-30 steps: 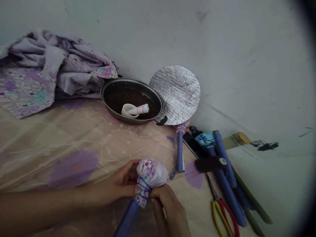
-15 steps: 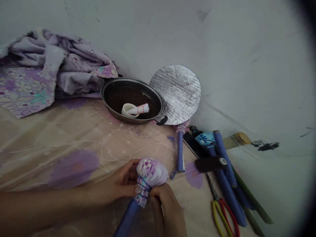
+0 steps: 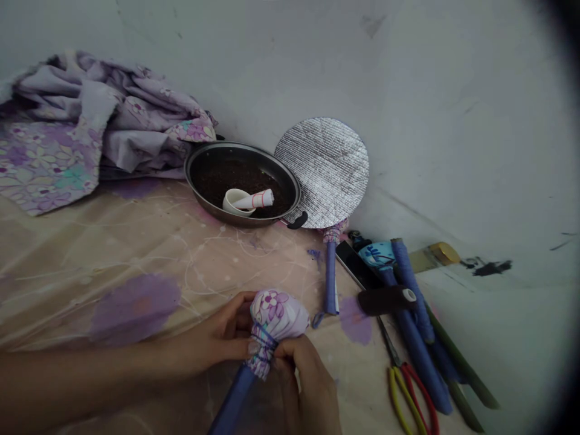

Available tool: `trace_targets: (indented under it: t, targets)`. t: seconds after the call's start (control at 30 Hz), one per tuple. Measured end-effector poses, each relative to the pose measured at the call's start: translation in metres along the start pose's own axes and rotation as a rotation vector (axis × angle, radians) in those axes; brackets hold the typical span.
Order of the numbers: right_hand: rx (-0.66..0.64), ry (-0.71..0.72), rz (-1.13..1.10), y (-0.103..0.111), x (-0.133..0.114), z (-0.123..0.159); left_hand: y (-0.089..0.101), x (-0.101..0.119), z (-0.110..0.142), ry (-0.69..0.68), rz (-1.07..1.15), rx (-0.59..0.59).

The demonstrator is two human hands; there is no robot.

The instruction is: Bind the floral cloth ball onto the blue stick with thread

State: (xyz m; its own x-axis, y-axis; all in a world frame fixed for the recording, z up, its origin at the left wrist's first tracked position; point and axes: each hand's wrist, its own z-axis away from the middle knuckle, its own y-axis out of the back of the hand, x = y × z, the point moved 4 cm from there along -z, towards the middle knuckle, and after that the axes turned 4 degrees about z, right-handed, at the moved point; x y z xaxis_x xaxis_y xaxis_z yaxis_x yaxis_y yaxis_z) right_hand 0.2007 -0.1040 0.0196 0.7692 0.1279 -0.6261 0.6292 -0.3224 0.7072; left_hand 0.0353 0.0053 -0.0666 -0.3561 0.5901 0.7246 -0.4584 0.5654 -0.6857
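Note:
A blue-wrapped stick with a round head of lilac floral cloth [image 3: 278, 314] slants up from the bottom edge. Blue cord [image 3: 265, 333] runs round the gathered cloth at its neck. My left hand [image 3: 231, 332] is closed around the neck from the left, thumb pressed on the gathers and fingers behind the head. On the other side, my right hand [image 3: 308, 380] pinches close against the neck where the cord passes; its fingers hide the cord's end. The blue handle [image 3: 235, 399] sticks out below both hands.
Behind stand a dark pan [image 3: 203, 199] holding brown loose material and a white cup [image 3: 233, 199], and a silvery disc [image 3: 324, 172]. Floral cloth [image 3: 113, 115] is heaped left. At right lie red-and-yellow-handled scissors [image 3: 399, 368], a dark thread spool [image 3: 385, 301] and blue-wrapped sticks [image 3: 412, 338].
Almost nothing differs. My right hand has shifted very slightly at the neck of the stick, and both hands keep their hold.

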Motion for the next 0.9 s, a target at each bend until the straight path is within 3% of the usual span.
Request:
trace_targets:
  t: [0.23, 0.5, 0.7, 0.9]
  targets:
    - [0.027, -0.049, -0.044, 0.0, -0.004, -0.001, 0.004, -0.008, -0.001, -0.022, -0.013, -0.005]
    - [-0.004, -0.114, -0.109, 0.0, 0.008, 0.001, -0.01, 0.013, 0.004, 0.051, 0.045, -0.026]
    - [0.039, -0.187, -0.111, -0.006, 0.012, 0.003, -0.005, 0.001, -0.006, 0.024, 0.087, -0.086]
    - [0.021, -0.009, -0.001, 0.014, 0.007, -0.006, -0.004, -0.005, 0.0, 0.021, 0.11, 0.015]
